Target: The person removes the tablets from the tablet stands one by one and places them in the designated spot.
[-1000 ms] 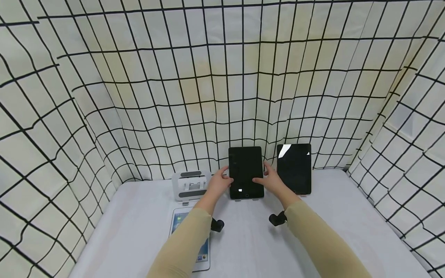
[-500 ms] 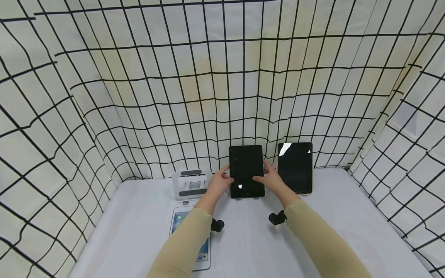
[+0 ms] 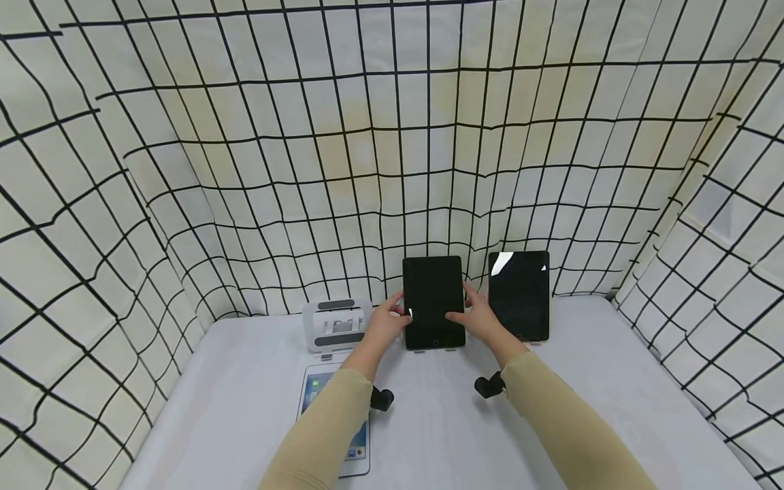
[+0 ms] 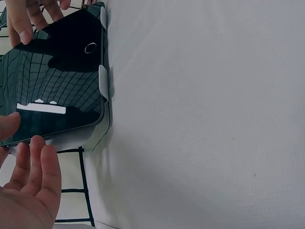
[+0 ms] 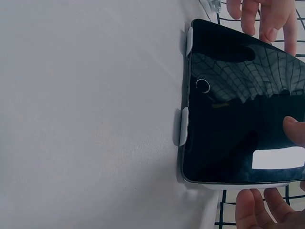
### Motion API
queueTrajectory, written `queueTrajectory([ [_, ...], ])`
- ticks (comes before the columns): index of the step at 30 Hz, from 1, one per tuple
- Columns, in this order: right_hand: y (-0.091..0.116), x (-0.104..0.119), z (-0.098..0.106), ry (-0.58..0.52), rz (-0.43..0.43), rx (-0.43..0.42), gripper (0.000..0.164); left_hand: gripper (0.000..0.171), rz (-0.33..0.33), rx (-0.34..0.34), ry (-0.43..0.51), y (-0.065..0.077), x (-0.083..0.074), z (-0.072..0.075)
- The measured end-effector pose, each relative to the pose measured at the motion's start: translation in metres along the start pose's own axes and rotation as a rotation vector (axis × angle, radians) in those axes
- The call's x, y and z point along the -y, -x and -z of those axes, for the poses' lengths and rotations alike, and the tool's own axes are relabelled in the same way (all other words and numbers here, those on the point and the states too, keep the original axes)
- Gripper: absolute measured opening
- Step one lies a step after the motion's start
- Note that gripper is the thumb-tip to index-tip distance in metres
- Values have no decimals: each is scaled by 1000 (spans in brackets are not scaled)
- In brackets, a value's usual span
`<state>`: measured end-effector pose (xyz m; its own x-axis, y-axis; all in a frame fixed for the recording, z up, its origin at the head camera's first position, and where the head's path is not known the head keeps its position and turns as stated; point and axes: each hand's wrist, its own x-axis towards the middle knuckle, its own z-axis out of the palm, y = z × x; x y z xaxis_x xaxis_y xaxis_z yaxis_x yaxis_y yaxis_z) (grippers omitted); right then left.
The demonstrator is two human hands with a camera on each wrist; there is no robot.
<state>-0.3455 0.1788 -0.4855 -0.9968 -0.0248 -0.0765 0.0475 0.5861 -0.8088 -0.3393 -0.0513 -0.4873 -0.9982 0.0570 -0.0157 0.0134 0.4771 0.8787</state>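
A black tablet (image 3: 433, 292) stands upright, leaning back, near the rear of the white table. Its lower edge sits in two light lips (image 5: 184, 126) of a stand that is mostly hidden behind it. My left hand (image 3: 386, 322) grips the left edge, thumb on the dark screen and fingers at the side and back. On the opposite edge my right hand (image 3: 480, 320) pinches the tablet the same way, its thumb over the glass. In the left wrist view the left fingers (image 4: 50, 174) show just outside the tablet's edge.
A second black tablet (image 3: 519, 296) leans upright on the right. To the left stands an unloaded white tablet stand (image 3: 338, 327) with grey pads. A white tablet (image 3: 355, 466) with a lit screen lies flat, partly under the left sleeve. Grid-patterned cloth (image 3: 429, 150) encloses the back and sides.
The tablet between my hands tips very slightly, and the bright reflection low on its screen has shifted up and left to my left thumb. Both hands keep their hold.
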Motion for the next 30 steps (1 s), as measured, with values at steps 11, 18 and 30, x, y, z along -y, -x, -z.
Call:
queueTrajectory([
  [11, 8, 5, 1, -1, 27, -26, 93, 68, -16, 22, 38, 6, -1, 2],
  [18, 9, 1, 1, 19, 47, -39, 89, 67, -23, -14, 12, 6, 1, -1],
  [30, 16, -4, 2, -19, 104, -62, 84, 77, -103, -27, -83, 6, 2, -1],
])
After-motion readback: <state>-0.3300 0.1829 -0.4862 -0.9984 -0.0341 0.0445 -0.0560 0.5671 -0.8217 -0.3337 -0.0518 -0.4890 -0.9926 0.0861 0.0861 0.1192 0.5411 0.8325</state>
